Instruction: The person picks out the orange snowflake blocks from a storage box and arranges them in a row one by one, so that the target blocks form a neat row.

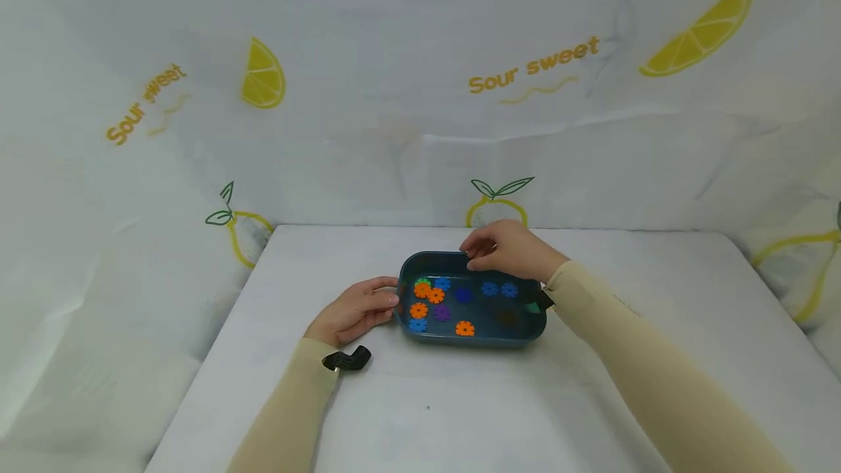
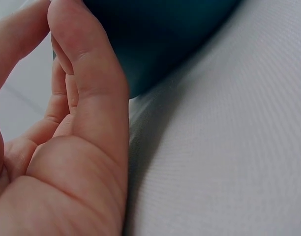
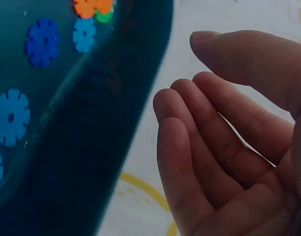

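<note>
A dark teal tray (image 1: 473,341) sits on the white table with flat notched plastic discs lying in it. Among them are orange discs (image 1: 464,328), blue discs (image 1: 490,288) and a purple disc (image 1: 442,312); a green disc (image 1: 423,282) lies partly under an orange one. My left hand (image 1: 358,311) touches the tray's left end with its fingers fairly straight; the left wrist view shows the tray wall (image 2: 140,73) beside the fingers. Over the tray's back rim is my right hand (image 1: 509,250), its fingers loosely bent. In the right wrist view nothing lies between thumb and fingers (image 3: 175,152).
The white tabletop (image 1: 427,414) extends around the tray. Behind it stands a white backdrop (image 1: 368,159) printed with lemons and lettering. Each wrist wears a black device, and the left one (image 1: 348,360) is plain to see.
</note>
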Tool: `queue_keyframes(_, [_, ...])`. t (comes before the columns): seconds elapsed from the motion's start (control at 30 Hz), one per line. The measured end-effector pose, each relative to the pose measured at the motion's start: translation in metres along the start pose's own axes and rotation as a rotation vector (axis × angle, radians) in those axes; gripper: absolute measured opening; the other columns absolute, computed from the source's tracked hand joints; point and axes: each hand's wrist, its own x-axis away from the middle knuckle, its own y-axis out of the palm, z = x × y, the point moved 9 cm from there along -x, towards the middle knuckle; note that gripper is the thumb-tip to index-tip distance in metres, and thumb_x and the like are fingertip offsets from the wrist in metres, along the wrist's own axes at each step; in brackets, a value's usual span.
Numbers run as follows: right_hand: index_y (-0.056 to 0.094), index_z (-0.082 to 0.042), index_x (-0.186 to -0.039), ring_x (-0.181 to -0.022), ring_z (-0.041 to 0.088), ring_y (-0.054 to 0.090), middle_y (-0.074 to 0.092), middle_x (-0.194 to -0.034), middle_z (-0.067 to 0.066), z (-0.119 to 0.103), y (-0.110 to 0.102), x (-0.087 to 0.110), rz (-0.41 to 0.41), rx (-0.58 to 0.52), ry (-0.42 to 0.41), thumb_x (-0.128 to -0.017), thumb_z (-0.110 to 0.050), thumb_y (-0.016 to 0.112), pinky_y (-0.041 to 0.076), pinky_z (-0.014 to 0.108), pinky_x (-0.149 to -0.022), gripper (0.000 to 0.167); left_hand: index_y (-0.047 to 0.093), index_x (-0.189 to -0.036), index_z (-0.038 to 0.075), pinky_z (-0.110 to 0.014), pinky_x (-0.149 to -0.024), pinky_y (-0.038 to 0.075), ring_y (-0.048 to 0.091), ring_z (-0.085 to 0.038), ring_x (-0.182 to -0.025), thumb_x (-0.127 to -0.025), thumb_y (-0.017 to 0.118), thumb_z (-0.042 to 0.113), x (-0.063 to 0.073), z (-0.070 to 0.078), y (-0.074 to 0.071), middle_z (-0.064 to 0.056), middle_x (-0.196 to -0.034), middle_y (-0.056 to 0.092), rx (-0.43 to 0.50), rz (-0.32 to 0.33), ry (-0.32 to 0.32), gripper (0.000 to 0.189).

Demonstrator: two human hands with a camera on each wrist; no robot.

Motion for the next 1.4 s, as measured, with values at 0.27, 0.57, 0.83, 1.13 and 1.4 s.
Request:
queue_keyframes(0.27, [0.078,-0.006,-0.122,-0.095,0.014,0.072,0.079,-0.107,0.002,-0.003,0.054,-0.029,-0.130,0.070,0.003,-0.097,-0.013,0.081,0.063,0.037,-0.093,0.026,0.051,-0.151,0.002,-0.020,-0.082,0.061,0.065,-0.011,-0.087,-0.108,0.064,0.007,-0.003,0.001,0.005,-0.003,-0.111,0.070,0.011,-0.026,-0.002,0.045])
queue_keyframes(0.57, [0.080,-0.008,-0.115,-0.090,0.013,0.066,0.077,-0.102,0.001,0.000,0.092,-0.040,-0.179,0.130,0.042,-0.095,-0.013,0.082,0.061,0.035,-0.089,0.021,0.050,-0.149,0.001,-0.019,-0.083,0.061,0.066,-0.010,-0.085,-0.108,0.064,0.006,0.000,0.003,0.005,-0.003,-0.110,0.071,0.033,-0.047,-0.001,0.044])
queue_keyframes(0.83, [0.081,-0.009,-0.111,-0.085,0.014,0.063,0.074,-0.095,-0.001,0.005,0.101,-0.044,-0.152,0.150,0.081,-0.093,-0.020,0.087,0.061,0.034,-0.086,0.022,0.049,-0.151,0.000,-0.019,-0.082,0.060,0.065,-0.010,-0.087,-0.108,0.064,0.006,-0.001,0.003,0.003,-0.004,-0.112,0.070,0.034,-0.038,-0.010,0.046])
queue_keyframes(1.13, [0.081,-0.010,-0.105,-0.081,0.013,0.065,0.076,-0.092,-0.002,0.002,0.103,-0.046,-0.080,0.193,0.099,-0.090,-0.026,0.090,0.062,0.035,-0.085,0.023,0.051,-0.147,0.002,-0.019,-0.082,0.061,0.065,-0.010,-0.087,-0.107,0.065,0.005,0.000,0.005,0.005,-0.003,-0.111,0.071,0.048,-0.042,-0.011,0.042])
queue_keyframes(1.4, [0.079,-0.011,-0.103,-0.079,0.014,0.064,0.074,-0.091,-0.002,0.001,0.103,-0.045,-0.076,0.208,0.116,-0.090,-0.023,0.088,0.061,0.035,-0.083,0.020,0.051,-0.148,0.002,-0.018,-0.082,0.061,0.066,-0.009,-0.086,-0.106,0.066,0.005,0.001,0.006,0.006,-0.003,-0.110,0.071,0.054,-0.045,-0.011,0.044])
